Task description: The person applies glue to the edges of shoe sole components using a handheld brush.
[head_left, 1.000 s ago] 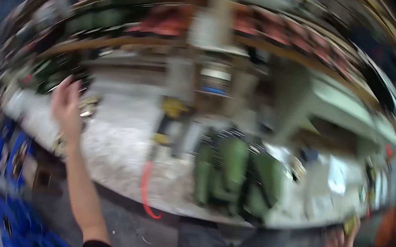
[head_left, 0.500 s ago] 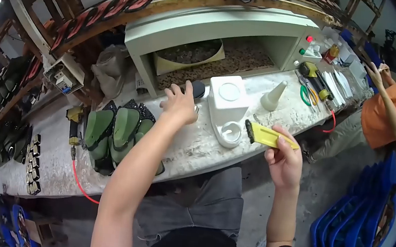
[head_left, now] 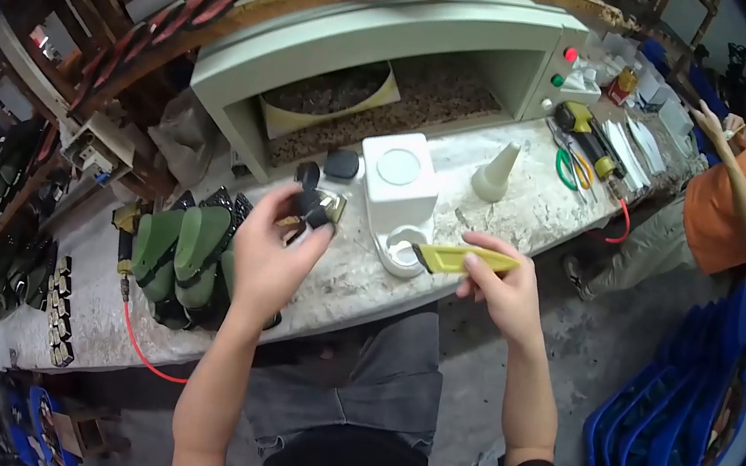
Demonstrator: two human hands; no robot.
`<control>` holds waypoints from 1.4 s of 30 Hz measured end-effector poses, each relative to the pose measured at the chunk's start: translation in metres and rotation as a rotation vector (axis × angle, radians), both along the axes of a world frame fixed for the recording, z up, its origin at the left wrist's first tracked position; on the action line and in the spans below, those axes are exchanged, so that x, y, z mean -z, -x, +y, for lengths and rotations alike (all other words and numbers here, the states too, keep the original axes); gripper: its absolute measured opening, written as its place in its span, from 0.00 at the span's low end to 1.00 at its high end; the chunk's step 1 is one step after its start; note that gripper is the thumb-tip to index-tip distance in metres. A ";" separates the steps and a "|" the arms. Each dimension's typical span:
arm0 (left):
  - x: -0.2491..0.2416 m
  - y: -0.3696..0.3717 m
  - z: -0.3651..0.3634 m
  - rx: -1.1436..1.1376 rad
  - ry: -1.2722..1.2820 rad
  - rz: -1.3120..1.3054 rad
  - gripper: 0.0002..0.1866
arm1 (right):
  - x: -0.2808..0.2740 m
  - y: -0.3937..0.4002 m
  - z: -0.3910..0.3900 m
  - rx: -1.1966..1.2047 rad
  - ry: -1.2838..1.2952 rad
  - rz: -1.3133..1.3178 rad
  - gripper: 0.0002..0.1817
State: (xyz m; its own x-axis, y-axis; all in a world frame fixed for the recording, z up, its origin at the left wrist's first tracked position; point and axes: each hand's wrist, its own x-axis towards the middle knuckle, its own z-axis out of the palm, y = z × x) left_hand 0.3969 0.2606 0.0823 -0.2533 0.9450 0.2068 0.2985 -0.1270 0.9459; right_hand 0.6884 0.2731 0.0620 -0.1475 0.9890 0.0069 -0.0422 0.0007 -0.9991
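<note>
My left hand (head_left: 271, 253) holds a small black block with a shiny gold side (head_left: 321, 209) between thumb and fingers, above the bench. In my right hand (head_left: 506, 293) is a yellow-handled brush (head_left: 465, 260) with dark bristles. The bristle end is over the round cup (head_left: 401, 254) at the front of a white glue pot (head_left: 402, 194). A black pad (head_left: 341, 164) lies behind my left hand. Several dark shoes on green lasts (head_left: 200, 243) stand to the left of it.
A heater box (head_left: 396, 57) with a wide opening stands at the back of the bench (head_left: 344, 276). To the right are a pale cone (head_left: 496, 174), scissors (head_left: 575, 168) and a yellow heat gun (head_left: 578, 119). A person in orange (head_left: 743, 211) stands at right, near blue bins (head_left: 666, 404).
My left hand has drawn back toward me, lifting the black-and-gold block. My right hand has moved left, bringing the brush over the cup. The view has shifted slightly.
</note>
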 end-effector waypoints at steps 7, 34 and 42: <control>0.036 0.021 -0.147 0.239 0.068 -0.502 0.36 | 0.014 0.034 0.038 -0.159 -0.095 -0.357 0.11; 0.099 0.010 -0.148 0.098 -0.024 -0.721 0.34 | 0.018 0.037 -0.028 0.096 -0.010 0.003 0.12; 0.096 -0.018 -0.112 -0.042 -0.583 -0.091 0.36 | -0.042 0.059 -0.106 0.141 -0.173 0.240 0.15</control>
State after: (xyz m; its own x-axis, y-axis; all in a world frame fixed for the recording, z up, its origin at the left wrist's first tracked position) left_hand 0.4145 0.1487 -0.0141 -0.3296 0.6708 0.6644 0.2355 -0.6231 0.7459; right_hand 0.6298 0.1667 0.1040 0.0168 0.9806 0.1951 -0.2643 0.1926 -0.9450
